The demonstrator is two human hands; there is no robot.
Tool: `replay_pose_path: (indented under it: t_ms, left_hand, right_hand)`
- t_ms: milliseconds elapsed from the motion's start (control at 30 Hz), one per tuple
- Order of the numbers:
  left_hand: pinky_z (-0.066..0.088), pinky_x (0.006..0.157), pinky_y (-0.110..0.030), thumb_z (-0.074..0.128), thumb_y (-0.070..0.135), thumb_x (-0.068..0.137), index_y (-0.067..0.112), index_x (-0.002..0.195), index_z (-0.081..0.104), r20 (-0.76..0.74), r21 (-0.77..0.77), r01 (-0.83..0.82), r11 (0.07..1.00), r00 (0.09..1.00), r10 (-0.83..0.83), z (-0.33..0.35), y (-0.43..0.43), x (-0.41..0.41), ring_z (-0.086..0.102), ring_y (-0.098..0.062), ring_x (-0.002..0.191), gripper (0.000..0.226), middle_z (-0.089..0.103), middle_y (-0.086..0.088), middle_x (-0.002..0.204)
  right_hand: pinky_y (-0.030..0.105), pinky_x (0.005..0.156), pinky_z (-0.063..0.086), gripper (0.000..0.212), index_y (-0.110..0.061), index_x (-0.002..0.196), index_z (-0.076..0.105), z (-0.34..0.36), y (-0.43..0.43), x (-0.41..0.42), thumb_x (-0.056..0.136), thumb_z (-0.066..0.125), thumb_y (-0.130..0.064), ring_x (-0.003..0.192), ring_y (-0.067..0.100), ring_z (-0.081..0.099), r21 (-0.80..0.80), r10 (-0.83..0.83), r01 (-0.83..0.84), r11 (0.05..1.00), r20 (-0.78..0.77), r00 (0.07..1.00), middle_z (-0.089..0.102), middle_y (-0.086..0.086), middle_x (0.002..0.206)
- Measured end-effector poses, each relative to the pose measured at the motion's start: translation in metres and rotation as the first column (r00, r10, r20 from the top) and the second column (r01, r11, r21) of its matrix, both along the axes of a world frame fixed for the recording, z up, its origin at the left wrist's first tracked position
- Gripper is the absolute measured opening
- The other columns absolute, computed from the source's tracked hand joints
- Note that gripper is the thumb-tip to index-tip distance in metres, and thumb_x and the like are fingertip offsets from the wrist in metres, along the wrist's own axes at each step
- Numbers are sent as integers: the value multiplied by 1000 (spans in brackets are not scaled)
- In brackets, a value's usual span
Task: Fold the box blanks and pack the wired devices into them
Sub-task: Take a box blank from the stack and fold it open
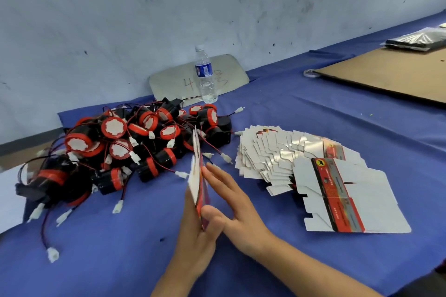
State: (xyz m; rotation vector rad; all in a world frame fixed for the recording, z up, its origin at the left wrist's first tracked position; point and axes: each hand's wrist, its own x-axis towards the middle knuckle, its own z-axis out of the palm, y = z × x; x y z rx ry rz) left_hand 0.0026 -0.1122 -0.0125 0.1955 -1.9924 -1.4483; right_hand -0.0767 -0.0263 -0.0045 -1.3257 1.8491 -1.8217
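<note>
A: Devices [125, 147], black with red rims and loose wires, lie heaped near the tabletop's [120, 260] left edge; too tangled to count, dozens perhaps, none packed.

B: And the hands?

A: Mid-tabletop, one box blank [198, 176] stands on edge, still flat. The left hand [193, 231] grips its lower end; the right hand [231, 202] presses straight fingers against its side.

B: Remaining?

A: Nearly everything. Toward the right edge, the fanned blanks [301, 166], twenty-odd, wait unfolded. No finished box shows.
</note>
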Motion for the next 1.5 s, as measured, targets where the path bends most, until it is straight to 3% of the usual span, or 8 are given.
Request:
replay_pose_path:
  t_ms: [233,367,500,767,900,1167,1400,1500]
  left_hand:
    - [51,83,-16,70,56,75,30,139,32,-132,123,-65,990,988,82,13,-5,-1,56,-3,119,78,53,22,131]
    - [51,76,-12,62,23,79,28,135,34,-134,104,-77,992,987,91,7,-8,-2,59,4,110,63,57,32,120]
    - [55,68,-18,60,36,68,40,130,41,-74,139,-89,986,992,100,2,-13,0,65,-5,102,65,62,26,113]
    - [58,75,-29,59,44,72,72,132,19,-73,55,-82,995,994,86,6,-10,1,66,-15,102,77,60,23,116]
    - [52,67,-10,53,46,77,76,126,26,-58,-94,-92,991,995,87,7,-8,1,62,2,102,63,55,33,121]
    - [50,63,-7,48,43,88,46,113,44,-139,-397,-170,902,983,124,7,-13,3,64,-28,88,26,48,1,118]
    - [39,62,1,43,35,89,30,94,45,-178,-517,-242,821,969,174,7,-21,4,55,-5,88,7,56,-19,103]
    - [48,64,-8,34,59,97,53,111,48,-182,-447,-224,866,971,157,9,-19,6,63,-15,94,21,57,-13,124]
  right_hand:
    - [26,103,42,67,-31,141,35,6,3,-4,81,63,-40,127,6,48,-187,-52,76,979,127,991,50,-13,138]
    - [12,94,41,44,-39,135,45,11,8,-11,91,46,-45,123,-2,50,-262,24,53,964,281,959,54,-24,132]
    - [4,79,43,43,-43,136,40,14,9,-19,94,44,-37,104,-18,54,-238,31,64,969,377,926,58,-43,108]
    - [27,79,54,42,-44,125,55,14,8,-19,85,56,-32,91,13,66,-252,44,90,963,481,876,68,-4,99]
    - [34,83,54,47,-46,125,55,14,11,-21,82,59,-28,93,22,66,-251,65,73,965,501,863,65,6,101]
    - [23,65,50,58,-43,126,55,19,16,-20,76,50,-12,75,11,60,-290,80,58,955,440,894,61,5,91]
    - [21,67,51,18,-21,99,65,18,16,-12,83,57,-17,83,15,64,-254,-63,138,957,283,957,67,0,92]
    - [18,69,48,15,-16,82,65,17,16,-12,81,64,-31,81,11,63,-208,-109,158,965,227,968,66,0,87]
